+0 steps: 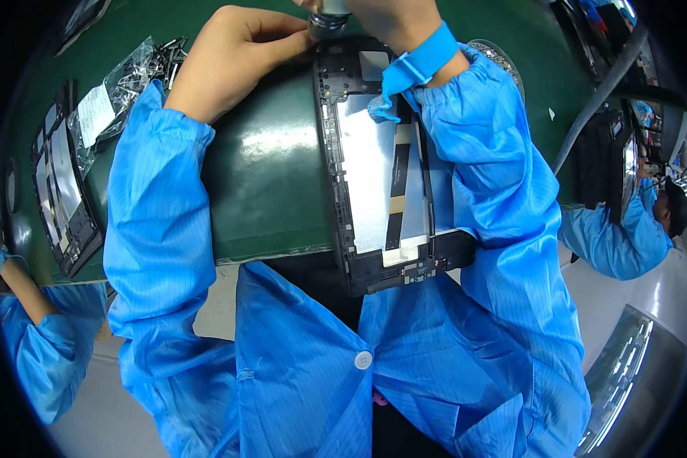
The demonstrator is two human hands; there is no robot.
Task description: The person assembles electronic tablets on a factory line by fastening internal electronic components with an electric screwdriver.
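In front of me lies an opened tablet housing [362, 175], black-edged with a silver inner plate and a dark flat cable, its near end jutting over the table's edge. My right hand [393, 19], cut off by the picture's top, is closed around a grey cylindrical tool [330, 17], perhaps an electric screwdriver, held upright over the housing's far left corner. At that same corner my left hand [244, 57] has thumb and forefinger brought together against the tool's lower end; what they pinch is hidden. A blue strap [420, 65] circles my right wrist.
On the green table [271, 168], another tablet housing [62, 183] lies at the left beside a clear bag of small dark parts [141, 72]. A round dish of small parts [496, 57] is partly behind my right sleeve. Co-workers in blue [622, 237] sit on both sides.
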